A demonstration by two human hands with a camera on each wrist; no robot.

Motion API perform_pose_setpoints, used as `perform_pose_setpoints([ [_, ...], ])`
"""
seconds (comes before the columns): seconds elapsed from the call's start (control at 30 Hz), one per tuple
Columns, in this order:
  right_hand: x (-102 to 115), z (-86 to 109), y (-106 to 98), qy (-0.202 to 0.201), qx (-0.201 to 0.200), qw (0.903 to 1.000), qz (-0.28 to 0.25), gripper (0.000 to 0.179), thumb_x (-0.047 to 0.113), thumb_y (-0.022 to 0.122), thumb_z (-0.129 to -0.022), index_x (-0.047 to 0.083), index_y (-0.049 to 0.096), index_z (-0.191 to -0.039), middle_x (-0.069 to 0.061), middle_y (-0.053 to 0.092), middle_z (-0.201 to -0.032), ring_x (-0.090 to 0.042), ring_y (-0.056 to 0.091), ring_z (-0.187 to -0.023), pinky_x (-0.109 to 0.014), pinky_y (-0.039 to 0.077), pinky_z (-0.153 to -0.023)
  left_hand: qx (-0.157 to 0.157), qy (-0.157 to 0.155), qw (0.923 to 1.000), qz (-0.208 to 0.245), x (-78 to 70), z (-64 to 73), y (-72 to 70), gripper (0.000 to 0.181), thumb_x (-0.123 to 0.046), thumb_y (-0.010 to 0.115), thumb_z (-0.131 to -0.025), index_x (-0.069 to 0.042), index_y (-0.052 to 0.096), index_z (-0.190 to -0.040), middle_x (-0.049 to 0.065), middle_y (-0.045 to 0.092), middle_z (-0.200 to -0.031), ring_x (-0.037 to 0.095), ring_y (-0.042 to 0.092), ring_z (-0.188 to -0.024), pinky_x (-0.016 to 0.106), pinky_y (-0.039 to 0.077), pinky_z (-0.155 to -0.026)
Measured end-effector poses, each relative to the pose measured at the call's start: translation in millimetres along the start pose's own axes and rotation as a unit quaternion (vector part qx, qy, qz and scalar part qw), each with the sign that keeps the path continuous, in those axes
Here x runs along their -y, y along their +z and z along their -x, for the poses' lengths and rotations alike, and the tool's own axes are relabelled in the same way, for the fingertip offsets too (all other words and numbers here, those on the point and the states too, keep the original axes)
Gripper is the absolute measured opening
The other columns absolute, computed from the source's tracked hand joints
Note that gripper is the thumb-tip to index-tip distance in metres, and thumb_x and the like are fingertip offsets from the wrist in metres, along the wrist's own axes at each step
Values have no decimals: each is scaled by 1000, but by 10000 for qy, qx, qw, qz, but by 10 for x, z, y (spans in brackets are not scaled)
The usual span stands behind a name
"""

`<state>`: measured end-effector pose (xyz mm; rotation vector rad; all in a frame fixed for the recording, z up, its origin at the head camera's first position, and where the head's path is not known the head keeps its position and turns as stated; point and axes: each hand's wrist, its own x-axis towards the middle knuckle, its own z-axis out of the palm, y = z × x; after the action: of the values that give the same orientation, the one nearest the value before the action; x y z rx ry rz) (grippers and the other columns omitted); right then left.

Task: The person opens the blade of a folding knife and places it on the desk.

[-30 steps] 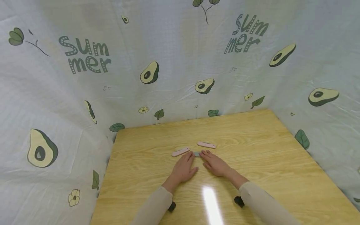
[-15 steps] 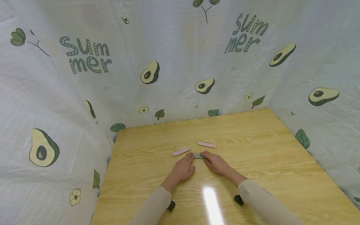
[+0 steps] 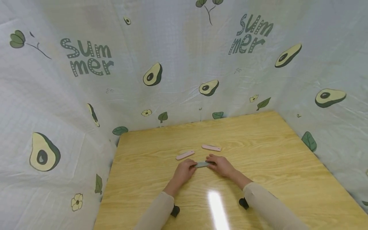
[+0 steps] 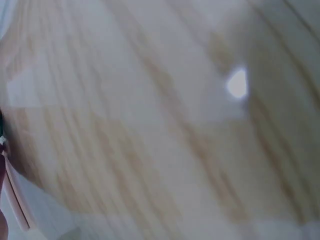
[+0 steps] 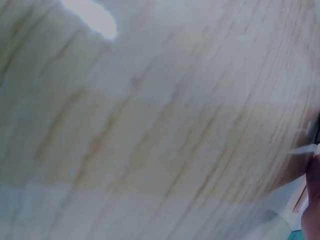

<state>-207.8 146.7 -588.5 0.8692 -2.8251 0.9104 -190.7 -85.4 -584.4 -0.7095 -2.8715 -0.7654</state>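
Note:
In the head view, a slim grey-green flat bar (image 3: 202, 164) is held between both hands, close over the table. My left hand (image 3: 183, 172) pinches its left end, and my right hand (image 3: 221, 165) grips the right end, hiding part of it. What kind of tool it is cannot be made out. Just beyond the hands lie two slim pink bars of similar shape: the left pink bar (image 3: 185, 155) slants, the right pink bar (image 3: 211, 148) sits farther back. Only slivers of fingers show at the outer edges of the wrist views, with a pink bar (image 4: 17, 200) low in the left one.
The wood-grain table (image 3: 149, 179) carries a bright light reflection near its front. A white cloth (image 3: 178, 105) printed with avocados and leaves stands around its back and sides. A black wrist device (image 3: 175, 210) hangs by the left sleeve, another (image 3: 243, 203) by the right.
Flat fingers on the grey-green bar have become a pinch at each end. The bar has come slightly toward the person and now tilts a little. Both pink bars stay put.

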Motion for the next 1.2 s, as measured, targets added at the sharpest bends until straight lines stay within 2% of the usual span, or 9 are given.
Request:
perform_pose_setpoints([
  [0.13,12,-13,-14,-148,148,9998,-66,25,20,71,-88,8,70,-110,-12,66,-125,-34,58,-122,-48,50,-100,61,-82,9997,215,9,-16,-9,22,-20,70,-89,-9,73,-108,3,67,-101,15,63,-91,23,55,-76],
  [0.23,20,-20,-12,-262,238,9992,-166,22,17,71,-88,7,69,-107,-11,67,-119,-30,61,-113,-45,53,-95,170,-33,9994,313,15,-13,-21,22,-20,71,-89,-8,72,-107,2,64,-98,14,60,-89,21,53,-72],
  [0.37,32,-23,-3,-371,288,9983,-355,18,15,72,-87,8,67,-103,-5,65,-106,-20,59,-99,-36,54,-85,274,42,9987,437,46,14,-35,22,-22,71,-89,-7,72,-105,2,62,-97,13,59,-90,20,52,-74],
  [0.6,56,-31,2,-438,435,9958,-673,28,15,72,-87,5,66,-113,-5,63,-103,-15,57,-94,-30,52,-81,66,216,9968,770,82,60,-65,25,-21,72,-87,-6,72,-107,2,62,-96,11,59,-86,18,53,-73],
  [0.73,68,-35,-21,-272,533,9915,-1159,21,15,72,-86,7,67,-105,-4,60,-96,-13,56,-86,-24,51,-74,2,-21,9924,1233,75,71,-74,23,-21,72,-87,-8,74,-106,1,59,-95,7,58,-84,15,52,-71],
  [0.87,64,-30,-53,141,839,9792,-1843,14,16,72,-87,10,68,-98,-1,62,-87,-6,53,-76,-19,47,-65,-93,-326,9848,1703,76,62,-47,13,-20,75,-85,-12,76,-95,-1,60,-92,7,57,-83,16,52,-71],
  [0.97,73,-30,-61,466,1166,9677,-2184,11,18,70,-89,12,69,-97,1,65,-86,-2,54,-74,-17,47,-65,-15,-541,9790,1966,88,57,-32,8,-18,75,-84,-14,76,-91,-2,67,-94,7,61,-85,18,53,-74],
  [1.13,129,-36,-100,675,1187,9627,-2334,13,17,63,-94,9,69,-103,-5,68,-97,-8,57,-84,-19,47,-73,262,-1205,9543,2723,75,43,-48,10,-15,76,-84,-10,75,-92,4,74,-94,7,66,-81,17,55,-70],
  [1.2,126,-43,-103,816,1099,9566,-2571,16,17,61,-95,6,68,-105,-9,67,-101,-11,57,-87,-20,49,-74,285,-1422,9432,2989,66,32,-56,12,-14,76,-83,-8,75,-93,6,73,-94,6,65,-79,15,54,-67],
])
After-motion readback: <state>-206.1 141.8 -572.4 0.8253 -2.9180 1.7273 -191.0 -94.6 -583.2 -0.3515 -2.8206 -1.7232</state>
